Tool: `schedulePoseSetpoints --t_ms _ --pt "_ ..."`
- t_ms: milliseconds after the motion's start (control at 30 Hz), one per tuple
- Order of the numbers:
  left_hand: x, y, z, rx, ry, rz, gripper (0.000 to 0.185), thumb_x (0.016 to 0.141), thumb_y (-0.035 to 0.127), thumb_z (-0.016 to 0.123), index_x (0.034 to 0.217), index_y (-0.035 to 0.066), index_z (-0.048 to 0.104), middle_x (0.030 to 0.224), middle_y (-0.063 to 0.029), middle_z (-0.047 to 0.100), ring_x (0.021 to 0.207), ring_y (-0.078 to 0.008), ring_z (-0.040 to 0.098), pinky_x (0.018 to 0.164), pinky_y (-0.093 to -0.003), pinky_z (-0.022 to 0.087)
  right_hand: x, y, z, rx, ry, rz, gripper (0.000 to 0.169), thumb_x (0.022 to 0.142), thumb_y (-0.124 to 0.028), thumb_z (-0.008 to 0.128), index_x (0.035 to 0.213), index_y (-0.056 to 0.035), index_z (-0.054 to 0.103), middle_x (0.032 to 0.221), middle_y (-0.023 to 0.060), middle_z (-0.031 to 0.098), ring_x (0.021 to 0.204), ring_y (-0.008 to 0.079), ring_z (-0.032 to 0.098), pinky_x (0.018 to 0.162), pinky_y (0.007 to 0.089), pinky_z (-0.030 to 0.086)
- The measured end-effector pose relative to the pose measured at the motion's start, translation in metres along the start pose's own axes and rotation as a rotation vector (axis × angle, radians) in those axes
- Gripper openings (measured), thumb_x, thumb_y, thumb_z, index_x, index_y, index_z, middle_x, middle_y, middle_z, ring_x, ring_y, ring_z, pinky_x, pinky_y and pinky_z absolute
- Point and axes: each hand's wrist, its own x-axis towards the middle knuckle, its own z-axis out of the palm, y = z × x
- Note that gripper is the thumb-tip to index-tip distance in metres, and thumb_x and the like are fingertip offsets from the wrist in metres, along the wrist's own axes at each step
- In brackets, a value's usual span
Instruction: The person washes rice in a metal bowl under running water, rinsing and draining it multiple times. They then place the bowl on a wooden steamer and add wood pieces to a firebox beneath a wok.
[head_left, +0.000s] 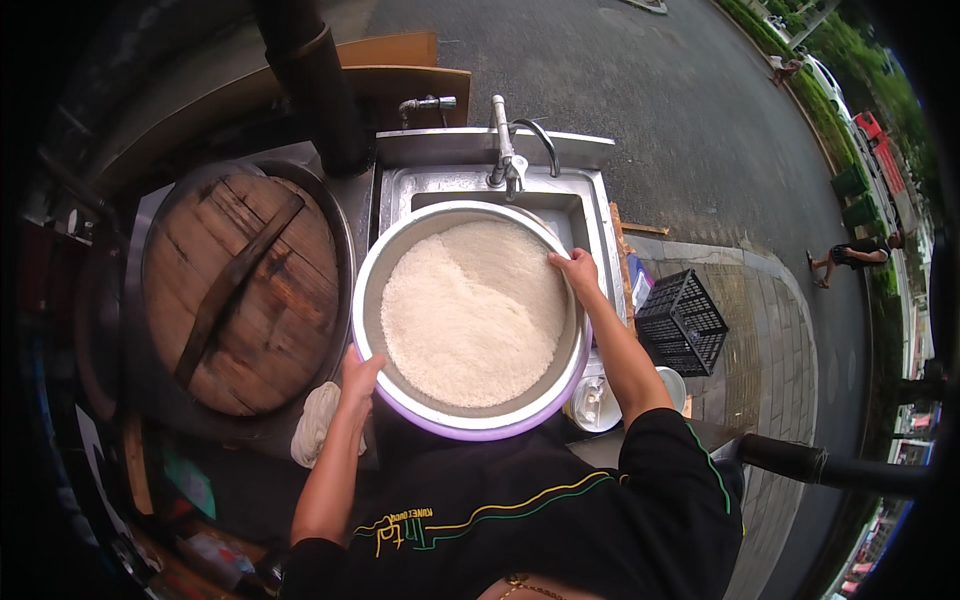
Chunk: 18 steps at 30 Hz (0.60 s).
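A wide metal basin (472, 415) of raw white rice (469, 322) is between my hands, over the near part of a stainless steel sink (592, 187). A purple rim shows beneath its lower edge. My left hand (363, 375) grips the basin's rim at the lower left, thumb on top. My right hand (576, 271) grips the rim at the upper right; its fingers underneath are hidden. The rice is heaped unevenly, with a ridge across it. Beyond the basin stands a faucet (514, 169). Whether the basin rests on anything is hidden.
A round wooden lid (240, 300) with a wooden handle covers a large pot at left. A pale cloth (311, 427) lies near my left forearm. A black plastic crate (682, 322) and white bucket (596, 409) are at right. A black pipe (315, 97) rises behind. A person (859, 253) is on the road.
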Motion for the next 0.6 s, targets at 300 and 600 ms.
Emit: schedulePoseSetpoints --t_ms 300,600 --pt "0.131 0.005 0.063 0.368 -0.084 -0.118 0.036 0.069 0.007 0.06 0.103 -0.005 0.059 0.091 -0.012 0.065 0.077 -0.0198 0.063 0.068 -0.0307 0.049 0.072 0.039 -0.033 0.025 0.145 0.063 0.045 0.069 -0.044 0.073 0.072 -0.0022 0.057 0.069 0.01 0.061 0.063 0.0212 0.055 0.062 0.0345 0.044" --pt "0.204 -0.031 0.054 0.57 -0.101 -0.03 0.042 0.066 0.015 0.066 0.104 -0.002 0.061 0.091 -0.0159 0.066 0.082 -0.0244 0.065 0.074 -0.0336 0.05 0.082 0.071 0.0 0.013 0.221 0.101 0.053 0.072 -0.051 0.068 0.081 0.0003 0.061 0.072 0.0151 0.063 0.067 0.0282 0.06 0.065 0.0386 0.046"
